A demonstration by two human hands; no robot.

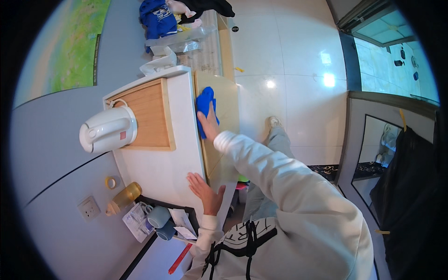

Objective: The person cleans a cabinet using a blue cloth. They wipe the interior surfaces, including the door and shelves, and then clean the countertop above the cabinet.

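Note:
My right hand [209,122] presses a blue cloth [206,99] against the light wood front [224,105] of a cabinet, just beyond the edge of its white top [185,140]. Part of the cloth lies under the fingers and part sticks out past them. My left hand [206,192] rests with spread fingers on the near part of the white top and holds nothing. A white electric kettle [108,129] stands on a wooden tray [150,119] at the back of the top.
An amber bottle [126,197], a roll of tape [110,182], mugs [159,217] and papers [182,220] are by the wall at the near end. Clothes [161,21] and plastic packaging [189,38] lie beyond the cabinet. Tiled floor [308,112] extends to the right, with a mirror [374,150] beside it.

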